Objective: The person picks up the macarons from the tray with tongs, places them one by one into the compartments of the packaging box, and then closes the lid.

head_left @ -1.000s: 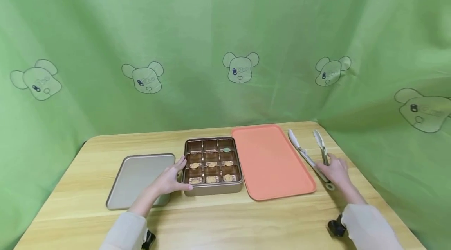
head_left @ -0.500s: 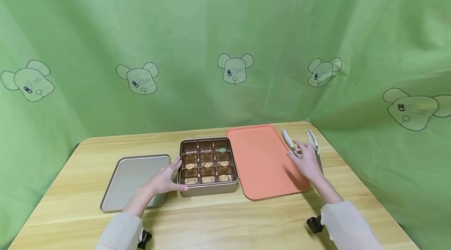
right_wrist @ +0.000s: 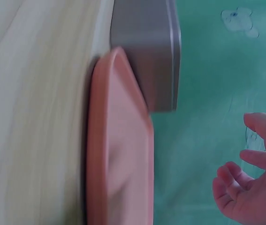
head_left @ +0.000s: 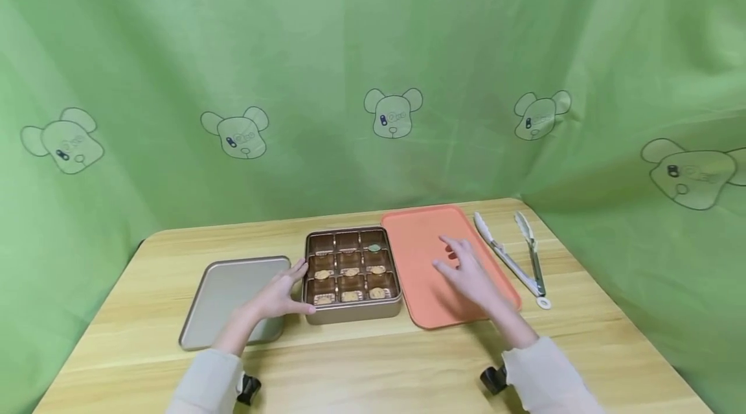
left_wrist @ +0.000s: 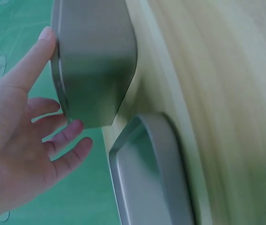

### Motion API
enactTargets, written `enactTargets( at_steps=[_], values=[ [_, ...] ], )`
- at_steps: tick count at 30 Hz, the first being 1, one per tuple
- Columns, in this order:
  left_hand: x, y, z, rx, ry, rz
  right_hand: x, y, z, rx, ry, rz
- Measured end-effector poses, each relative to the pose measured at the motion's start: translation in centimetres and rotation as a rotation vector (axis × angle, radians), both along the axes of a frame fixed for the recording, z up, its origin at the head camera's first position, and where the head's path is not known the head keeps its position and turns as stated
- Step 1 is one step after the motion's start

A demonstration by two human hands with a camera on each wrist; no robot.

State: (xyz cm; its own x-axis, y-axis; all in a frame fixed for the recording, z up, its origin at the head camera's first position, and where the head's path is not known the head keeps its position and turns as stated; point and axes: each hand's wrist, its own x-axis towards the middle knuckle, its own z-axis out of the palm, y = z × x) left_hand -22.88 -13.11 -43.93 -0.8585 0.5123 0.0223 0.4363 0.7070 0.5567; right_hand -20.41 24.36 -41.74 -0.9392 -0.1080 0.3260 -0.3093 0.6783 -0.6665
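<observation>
A square metal tin (head_left: pixel 353 315) with a brown divided insert stands mid-table. Cookies (head_left: pixel 350 271) lie in its middle and front rows, and a green piece (head_left: pixel 374 248) sits in the back right compartment. My left hand (head_left: pixel 278 296) rests on the tin's left front corner, fingers spread along the side; the left wrist view shows the thumb at the rim. Over the coral tray (head_left: pixel 428 310) hovers my right hand (head_left: pixel 471 276), holding nothing, with fingers loosely bent. To the tray's right lie the metal tongs (head_left: pixel 515 265), spread in a V.
The tin's flat lid (head_left: pixel 227 297) lies left of the tin, partly under my left forearm. A green curtain (head_left: pixel 326 174) with bear drawings hangs behind and beside the wooden table (head_left: pixel 373 368).
My right hand has left the tongs on the table and moved left over the coral tray, toward the tin. The left hand stays at the tin's corner.
</observation>
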Motion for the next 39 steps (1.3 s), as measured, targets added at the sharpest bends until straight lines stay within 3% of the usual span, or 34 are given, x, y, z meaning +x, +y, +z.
enactTargets(
  at_steps=[9,14,20,29,39],
  values=[
    [0.6,-2.7,0.9,0.05,0.09,0.087,0.3,-4.0,0.6,-0.086,-0.026,0.059],
    [2.0,-5.2,1.9,0.088,0.101,0.159,0.2,-6.4,0.9,-0.157,-0.055,0.12],
    [3.3,-8.2,2.7,0.077,0.132,0.191,0.6,-9.0,1.3,-0.224,-0.099,0.187],
    [4.8,-13.1,2.1,0.055,0.134,0.228,1.9,-13.2,1.0,-0.156,-0.135,0.288],
    [5.3,-17.1,-0.1,-0.01,0.055,0.251,3.2,-17.8,0.1,-0.109,-0.274,0.428]
  ],
)
